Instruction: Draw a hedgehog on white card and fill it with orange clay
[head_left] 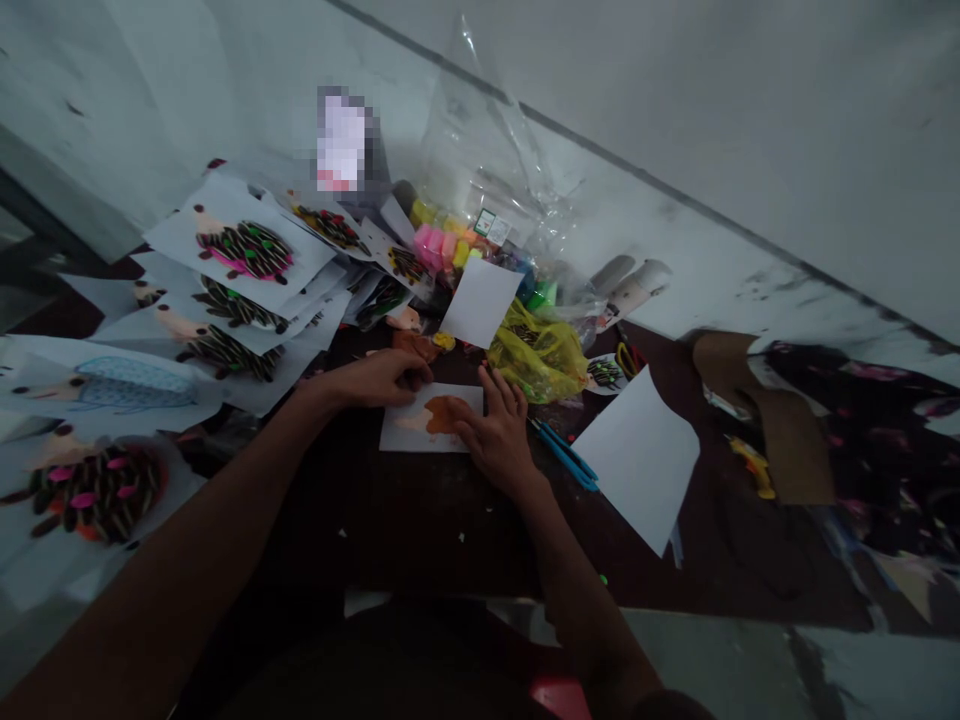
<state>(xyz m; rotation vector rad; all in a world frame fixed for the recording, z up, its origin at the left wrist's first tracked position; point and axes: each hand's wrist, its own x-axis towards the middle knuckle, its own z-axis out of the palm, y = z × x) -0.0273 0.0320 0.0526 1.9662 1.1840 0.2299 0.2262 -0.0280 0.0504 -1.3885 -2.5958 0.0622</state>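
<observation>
A small white card [395, 438] with a brown and peach hedgehog shape [437, 415] on it lies flat on the dark table. My left hand [382, 378] is at the card's upper left edge, its fingers curled together; whatever they may hold is hidden. Over the card's right side rests my right hand [500, 430], fingers stretched and apart, with the thumb side near the brown shape. Just beyond the card are brown and peach cut pieces [416, 343]. Blue-handled scissors [568, 455] lie right of my right hand.
Hedgehog pictures with striped seeds [244, 250] are piled at left. A yellow plastic bag [544, 355], a clear bag of colourful lumps [450, 245] and a blank white sheet [481, 302] are behind. Farther right are a larger white sheet [637, 460] and a yellow cutter [752, 466].
</observation>
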